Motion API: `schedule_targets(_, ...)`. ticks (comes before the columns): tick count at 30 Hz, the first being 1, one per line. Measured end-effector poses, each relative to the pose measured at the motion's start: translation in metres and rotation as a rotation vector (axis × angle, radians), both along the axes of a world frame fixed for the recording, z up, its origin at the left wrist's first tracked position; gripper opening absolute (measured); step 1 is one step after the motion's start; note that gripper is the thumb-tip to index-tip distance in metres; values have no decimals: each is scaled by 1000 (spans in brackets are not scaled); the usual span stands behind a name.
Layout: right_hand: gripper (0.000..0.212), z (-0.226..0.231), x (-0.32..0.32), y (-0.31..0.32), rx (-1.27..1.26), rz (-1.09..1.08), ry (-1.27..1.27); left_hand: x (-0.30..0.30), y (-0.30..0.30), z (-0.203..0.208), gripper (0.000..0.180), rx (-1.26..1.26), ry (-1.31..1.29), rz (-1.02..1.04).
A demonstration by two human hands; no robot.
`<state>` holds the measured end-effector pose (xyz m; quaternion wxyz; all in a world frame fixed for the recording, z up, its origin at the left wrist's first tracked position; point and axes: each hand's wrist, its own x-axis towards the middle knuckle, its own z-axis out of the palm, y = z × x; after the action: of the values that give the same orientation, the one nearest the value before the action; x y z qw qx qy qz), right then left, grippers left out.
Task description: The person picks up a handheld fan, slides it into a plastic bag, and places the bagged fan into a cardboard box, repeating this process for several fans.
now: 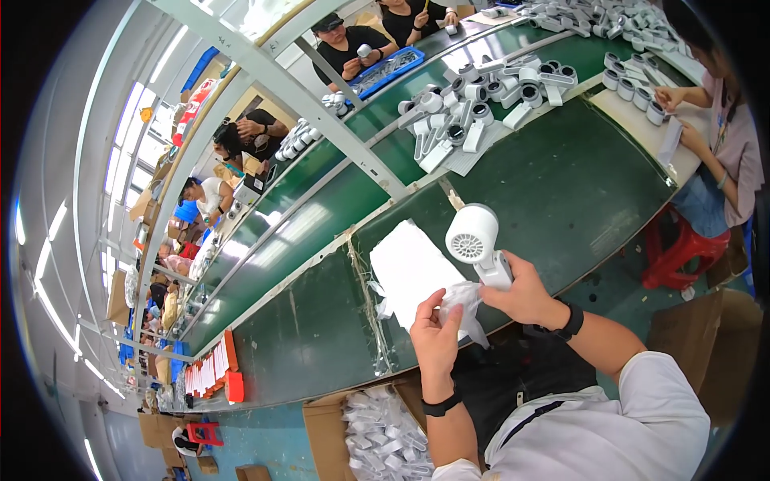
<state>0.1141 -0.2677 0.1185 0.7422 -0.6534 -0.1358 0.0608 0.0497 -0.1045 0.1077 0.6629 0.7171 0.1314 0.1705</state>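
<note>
My right hand [525, 293] grips a white handheld fan [473, 234] by its grey-white handle. The fan's round head, with a vented grille, tilts up over the green table. Close beside it, my left hand [437, 333] is closed on a thin translucent plastic bag [460, 305]. The bag lies crumpled between the two hands, near the lower end of the fan's handle. A stack of flat white bags or sheets [411, 264] rests on the table just beyond my left hand. Both wrists wear dark bands.
Many similar fans [481, 108] are heaped on the green conveyor bench [313, 309]. A metal frame post [321, 104] rises at the left. A cardboard box [325, 433] of bagged fans stands below the table. At the right a co-worker [726, 136] handles fans; others sit across.
</note>
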Motion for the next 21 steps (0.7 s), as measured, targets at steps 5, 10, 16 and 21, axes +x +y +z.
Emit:
schedule_targets(5, 33, 0, 4, -6, -70, 22, -21, 5, 4, -11, 23, 403, 23, 155)
schedule_targets(10, 36, -10, 4, -13, -225, 103, -37, 6, -11, 8, 25, -558, -58, 140)
schedule_targets(16, 45, -6, -5, -38, -116, 159, -140, 8, -7, -5, 24, -493, -139, 211)
schedule_targets(21, 67, 17, 1, -74, -342, 750, -111, 13, -16, 6, 22, -233, -88, 214)
